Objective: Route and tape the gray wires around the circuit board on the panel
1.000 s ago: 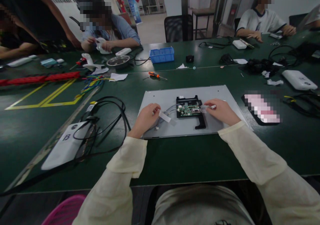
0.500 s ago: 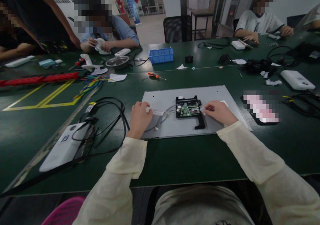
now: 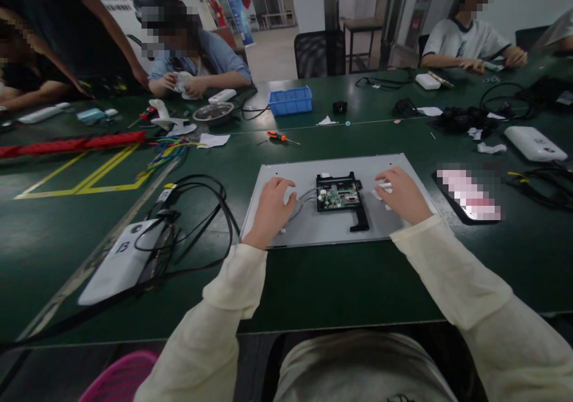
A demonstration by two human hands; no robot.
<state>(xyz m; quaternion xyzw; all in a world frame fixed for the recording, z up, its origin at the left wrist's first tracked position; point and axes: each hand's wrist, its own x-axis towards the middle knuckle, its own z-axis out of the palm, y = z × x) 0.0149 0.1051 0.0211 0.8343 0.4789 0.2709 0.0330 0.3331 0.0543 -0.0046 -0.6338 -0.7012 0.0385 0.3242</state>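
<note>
My left hand (image 3: pixel 272 210) hovers over the left part of a light grey panel (image 3: pixel 308 234), thumb and fingers apart with nothing visible between them. Thin grey cables (image 3: pixel 307 197) run from beneath it to a green circuit board (image 3: pixel 338 197). The board sits in a black plastic frame (image 3: pixel 359 218) on the panel. Right of that frame is my right hand (image 3: pixel 403 194), its fingers curled around a small white scrap (image 3: pixel 383 186), whose kind I cannot make out. Another white bit (image 3: pixel 388 207) lies just under the fingers.
A white power bank (image 3: pixel 117 259) with looped black cables is at left; a phone (image 3: pixel 470 196) lies at right. Farther back are an orange screwdriver (image 3: pixel 283 137), a blue basket (image 3: pixel 290 101) and a metal bowl (image 3: pixel 213 113). Other people sit across the table.
My left hand has moved right, and the white strip at its fingers no longer shows. My right hand has drawn away from the black frame, rightward and slightly up.
</note>
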